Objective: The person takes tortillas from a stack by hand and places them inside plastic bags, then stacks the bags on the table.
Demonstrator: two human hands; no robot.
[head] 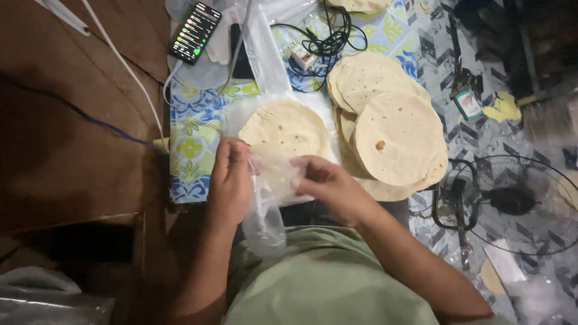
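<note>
The clear plastic bag [265, 204] hung thin, crinkled and see-through between both hands, its lower end drooping toward the person's green shirt [325, 283] at the near edge of the patterned cloth [192, 156]. The left hand [230, 180] was closed around the bag's left side, fingers curled tight on the film. The right hand [328, 183] pinched the opposite side, thumb and fingertips drawn together on the plastic, so the bag's mouth lay stretched between the two.

Just beyond the hands, one round flatbread [286, 129] lay by itself on more clear plastic, pale cream with scattered small brown spots. To its right sat an overlapping pile of flatbreads [391, 132] of the same look; at least four could be counted, though the lower ones were hidden, so the full number could not be told. One more flatbread showed partly at the far edge.

Farther off, near the far left corner of the cloth, lay one smartphone [194, 33] with a lit screen, one white cable [120, 66] running away from it, and a tangle of black cables [328, 36]. One black fan [518, 201] lay at the right side.
</note>
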